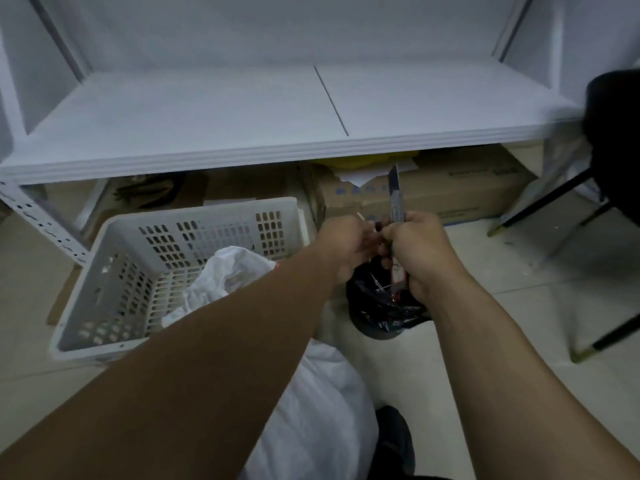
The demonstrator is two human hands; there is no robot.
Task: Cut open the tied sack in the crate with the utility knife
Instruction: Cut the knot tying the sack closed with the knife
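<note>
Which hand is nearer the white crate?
Left. The left hand hovers just off the white crate's right edge; the right hand, gripping the utility knife, is farther right.

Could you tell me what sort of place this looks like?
Probably a storeroom or back room: a white metal shelving unit, cardboard boxes stowed beneath it, and a perforated plastic crate on the tiled floor.

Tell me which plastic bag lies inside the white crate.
The white plastic bag lies in the perforated white plastic crate; the black plastic bag sits outside, below both hands.
</note>
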